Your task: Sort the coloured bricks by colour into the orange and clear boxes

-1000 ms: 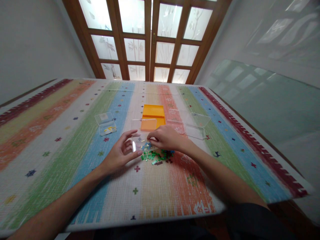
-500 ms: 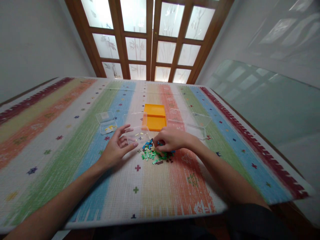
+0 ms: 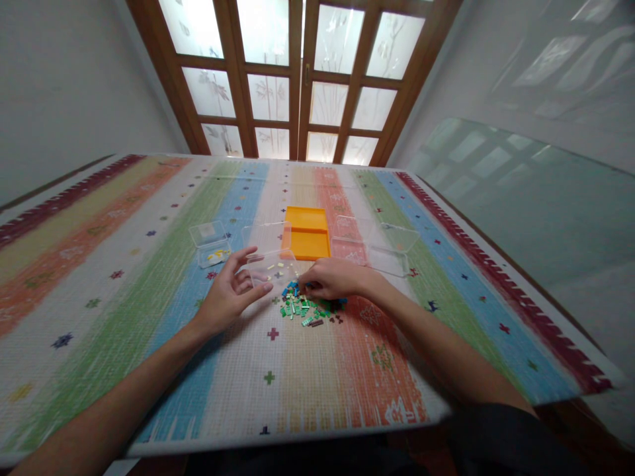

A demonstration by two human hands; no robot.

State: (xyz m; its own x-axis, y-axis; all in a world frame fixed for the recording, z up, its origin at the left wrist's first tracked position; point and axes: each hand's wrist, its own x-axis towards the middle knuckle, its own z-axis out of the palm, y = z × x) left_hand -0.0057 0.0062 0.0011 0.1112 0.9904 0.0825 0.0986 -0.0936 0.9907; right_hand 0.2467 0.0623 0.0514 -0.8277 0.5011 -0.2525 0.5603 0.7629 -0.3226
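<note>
My left hand (image 3: 234, 285) curves around the left side of a clear plastic box (image 3: 290, 259), thumb at its near edge and fingers along its side, holding it on the cloth. A few pale yellow pieces (image 3: 280, 265) lie inside that box. My right hand (image 3: 330, 277) is over the far side of a pile of small toy bricks (image 3: 297, 307), mostly green with blue and brown ones. Its fingers are pinched together, pointing left toward the box; whatever is between the fingertips is hidden.
Behind the pile lies an open orange tray (image 3: 308, 245) in two halves. An open clear case (image 3: 213, 254) with yellow pieces stands at left, and another open clear case (image 3: 389, 260) at right. A striped cloth (image 3: 238, 390) covers the table.
My right hand has shifted slightly left and away from me over the pile, closer to the clear box. My left hand has stayed at the box.
</note>
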